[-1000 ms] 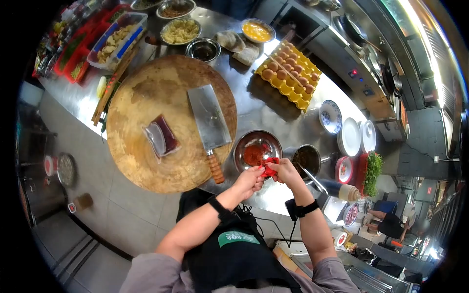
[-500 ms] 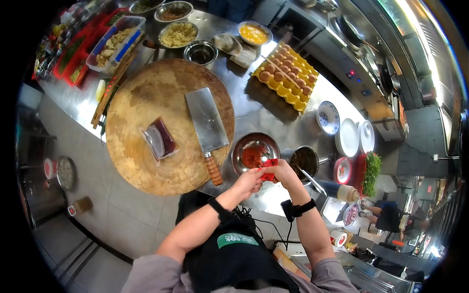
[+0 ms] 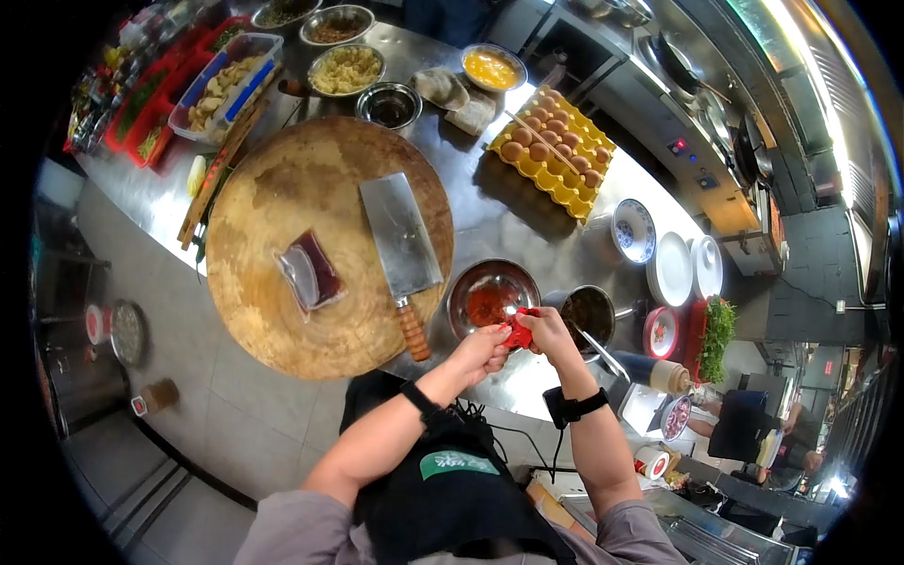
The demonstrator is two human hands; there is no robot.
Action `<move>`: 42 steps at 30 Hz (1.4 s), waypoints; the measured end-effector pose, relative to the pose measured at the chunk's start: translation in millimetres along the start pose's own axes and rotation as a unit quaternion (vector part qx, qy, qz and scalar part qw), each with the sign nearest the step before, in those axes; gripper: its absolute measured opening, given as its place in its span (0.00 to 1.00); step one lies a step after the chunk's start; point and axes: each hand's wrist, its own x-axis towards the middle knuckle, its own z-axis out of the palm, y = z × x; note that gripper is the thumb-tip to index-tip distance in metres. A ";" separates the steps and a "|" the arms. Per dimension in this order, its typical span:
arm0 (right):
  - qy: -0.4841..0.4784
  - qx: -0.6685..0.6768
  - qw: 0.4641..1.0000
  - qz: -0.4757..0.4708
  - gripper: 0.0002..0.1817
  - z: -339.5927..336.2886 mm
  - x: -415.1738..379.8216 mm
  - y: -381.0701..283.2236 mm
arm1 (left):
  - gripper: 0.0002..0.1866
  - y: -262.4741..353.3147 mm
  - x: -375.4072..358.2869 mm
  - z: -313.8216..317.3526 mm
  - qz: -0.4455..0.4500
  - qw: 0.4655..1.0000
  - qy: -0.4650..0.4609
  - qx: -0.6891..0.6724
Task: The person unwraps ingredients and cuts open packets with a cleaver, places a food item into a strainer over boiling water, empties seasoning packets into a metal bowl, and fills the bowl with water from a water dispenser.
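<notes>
Red packet (image 3: 517, 332): I had it over the near edge of the metal bowl (image 3: 461, 294)
Left hand (image 3: 484, 350): pinched one end
Right hand (image 3: 546, 331): pinched the other
Bowl's contents: red sauce (image 3: 487, 307)
Chopping block (image 3: 273, 202): bore cleaver (image 3: 400, 237), pouch (image 3: 309, 271)

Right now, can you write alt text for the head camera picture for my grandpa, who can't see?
The left hand and right hand hold a small red item by the near edge of a metal bowl with red contents. Left of it, a cleaver and a dark red pouch lie on a round wooden board; a yellow egg tray sits farther back.
</notes>
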 end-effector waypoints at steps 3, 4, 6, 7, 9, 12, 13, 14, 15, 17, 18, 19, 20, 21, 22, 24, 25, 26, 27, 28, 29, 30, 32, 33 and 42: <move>0.000 0.012 1.000 0.011 0.15 0.4 0.1 0.7 | 0.09 1.6 -1.7 1.5 -0.002 1.000 0.002 -0.005; 0.000 0.012 1.000 0.011 0.15 0.8 -0.4 0.6 | 0.09 2.2 -2.3 1.8 -0.002 1.000 -0.002 -0.007; 0.004 0.026 1.000 0.004 0.16 1.6 -1.7 0.3 | 0.08 2.3 -2.0 0.3 -0.002 1.000 -0.005 -0.009; 0.004 0.026 1.000 0.004 0.16 1.2 -1.5 1.6 | 0.08 2.3 -2.0 -0.5 -0.001 1.000 -0.010 -0.014; -0.007 0.039 0.999 0.000 0.15 0.0 -0.9 2.1 | 0.08 2.9 -2.3 -0.5 0.000 1.000 -0.015 -0.020; -0.004 -0.029 0.999 -0.027 0.14 -5.1 -6.3 -6.7 | 0.08 1.6 -2.8 -3.5 -0.004 1.000 0.001 -0.014; -0.003 -0.029 0.999 -0.026 0.14 -8.0 -6.2 -7.3 | 0.08 0.9 -2.5 -7.0 -0.002 1.000 -0.009 -0.004; -0.006 -0.056 0.998 -0.028 0.13 -11.3 -5.6 -7.9 | 0.08 1.1 -2.7 -7.6 0.000 1.000 -0.019 0.006; -0.010 -0.083 0.996 -0.030 0.13 -13.4 -4.8 -8.0 | 0.08 0.5 -2.2 -7.4 -0.001 1.000 -0.020 0.006; -0.002 -0.065 0.998 -0.017 0.14 -13.8 -0.8 -5.1 | 0.07 -0.3 -2.6 -6.5 0.000 1.000 -0.010 0.020; 0.006 -0.047 0.999 -0.005 0.15 -13.0 2.7 -2.7 | 0.07 0.2 -3.2 -5.9 0.001 1.000 -0.009 0.020; 0.006 -0.047 0.999 -0.005 0.15 -11.7 6.2 3.6 | 0.08 0.6 -3.4 -4.7 0.009 1.000 -0.010 0.015; 0.026 -0.009 0.999 -0.037 0.16 -8.3 6.5 6.9 | 0.08 0.2 -2.0 -3.9 0.018 1.000 -0.011 0.011; 0.045 0.028 0.996 -0.069 0.16 -6.3 6.9 9.6 | 0.08 -0.9 0.0 -2.6 0.018 1.000 -0.011 0.011; 0.045 0.028 0.996 -0.068 0.16 -6.0 6.8 12.0 | 0.09 -1.9 2.4 -1.0 0.042 0.999 0.001 0.019; 0.051 0.071 0.996 0.009 0.18 1.4 -8.3 -4.9 | 0.09 -3.7 3.7 1.7 0.067 0.997 0.013 0.025; 0.015 0.064 0.997 0.043 0.17 3.0 -12.3 -5.5 | 0.10 -4.0 3.3 3.6 0.079 0.995 0.039 0.034; 0.015 0.064 0.997 0.043 0.17 5.5 -14.3 -3.4 | 0.10 -4.9 4.1 4.9 0.092 0.993 0.065 0.043; -0.030 0.022 0.999 0.019 0.16 8.0 -16.5 -0.8 | 0.10 -5.8 5.2 6.5 0.091 0.993 0.064 0.043; -0.076 -0.019 0.997 -0.004 0.15 8.9 -18.3 2.2 | 0.11 -7.2 5.9 8.0 0.099 0.991 0.072 0.057; -0.072 -0.004 0.997 -0.006 0.12 9.4 -16.3 5.9 | 0.11 -8.4 6.5 8.9 0.109 0.988 0.081 0.071; -0.072 -0.004 0.997 -0.006 0.12 8.7 -14.1 8.2 | 0.11 -9.1 6.8 9.3 0.109 0.988 0.081 0.071; -0.049 0.011 0.998 0.024 0.14 8.2 -10.7 10.2 | 0.11 -10.0 6.7 9.6 0.108 0.989 0.081 0.058; -0.049 0.011 0.998 0.024 0.14 8.8 -10.4 11.2 | 0.11 -10.3 6.5 9.9 0.108 0.989 0.081 0.059; 0.009 0.036 0.999 0.021 0.16 6.4 -15.0 9.3 | 0.10 -3.9 2.5 13.3 0.113 0.989 0.081 0.050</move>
